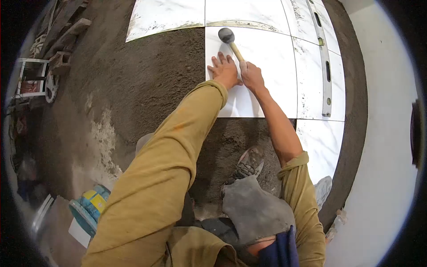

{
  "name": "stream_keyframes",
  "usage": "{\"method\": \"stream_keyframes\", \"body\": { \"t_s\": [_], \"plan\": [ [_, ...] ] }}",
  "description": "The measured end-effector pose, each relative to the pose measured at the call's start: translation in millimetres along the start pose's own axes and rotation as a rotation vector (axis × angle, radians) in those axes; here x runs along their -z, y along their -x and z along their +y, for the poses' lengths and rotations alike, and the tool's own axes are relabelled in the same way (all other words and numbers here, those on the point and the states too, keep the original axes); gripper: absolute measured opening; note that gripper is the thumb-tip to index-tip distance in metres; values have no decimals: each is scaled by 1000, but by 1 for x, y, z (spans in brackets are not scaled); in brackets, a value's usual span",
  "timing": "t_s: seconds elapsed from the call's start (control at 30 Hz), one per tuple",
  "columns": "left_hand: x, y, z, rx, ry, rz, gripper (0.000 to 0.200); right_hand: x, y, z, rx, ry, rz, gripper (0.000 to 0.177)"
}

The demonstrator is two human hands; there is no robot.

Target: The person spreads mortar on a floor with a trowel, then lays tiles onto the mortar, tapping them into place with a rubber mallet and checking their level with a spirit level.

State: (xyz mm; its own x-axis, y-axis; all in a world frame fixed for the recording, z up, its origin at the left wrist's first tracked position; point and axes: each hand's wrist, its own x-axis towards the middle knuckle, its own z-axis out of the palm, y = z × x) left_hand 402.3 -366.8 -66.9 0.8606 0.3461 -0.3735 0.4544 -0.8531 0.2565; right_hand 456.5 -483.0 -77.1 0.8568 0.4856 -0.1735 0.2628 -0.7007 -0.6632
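My right hand (252, 76) is closed round the pale wooden handle of a rubber mallet (226, 35). The mallet's dark head is over the upper left part of a white marbled floor tile (271, 58). Fingers spread, my left hand (225, 71) lies on the same tile near its left edge, just left of the mallet handle. This tile borders other white tiles above and to the right. Loose grey-brown bedding (173, 58) meets its left and lower edges.
A spirit level (326, 71) lies along the right-hand tiles. A white wall (387, 111) runs down the right side. At lower left stands a teal bucket (84, 213). Blocks and boards (66, 40) are at upper left. My shoe (250, 162) is below the tile.
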Motion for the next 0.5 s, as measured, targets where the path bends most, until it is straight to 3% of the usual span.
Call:
{"method": "stream_keyframes", "body": {
  "t_s": [0.07, 0.33, 0.4, 0.43, 0.5],
  "plan": [
    [-1, -1, -1, 8, -23, 8, 118, -10, -11, 10, 331, 327, -28, 22],
    [5, -1, 1, 8, -7, -34, 114, -17, -14, 19, 417, 324, 60, 18],
    [-1, -2, 1, 11, -23, -25, 113, -24, -19, 22, 210, 78, -68, 18],
    [-3, -3, 0, 11, -35, -18, 112, -24, -19, 26, 376, 278, -23, 18],
    [-8, -7, -2, 0, -55, -12, 112, -23, -9, 21, 273, 129, -36, 18]
  ]
}}
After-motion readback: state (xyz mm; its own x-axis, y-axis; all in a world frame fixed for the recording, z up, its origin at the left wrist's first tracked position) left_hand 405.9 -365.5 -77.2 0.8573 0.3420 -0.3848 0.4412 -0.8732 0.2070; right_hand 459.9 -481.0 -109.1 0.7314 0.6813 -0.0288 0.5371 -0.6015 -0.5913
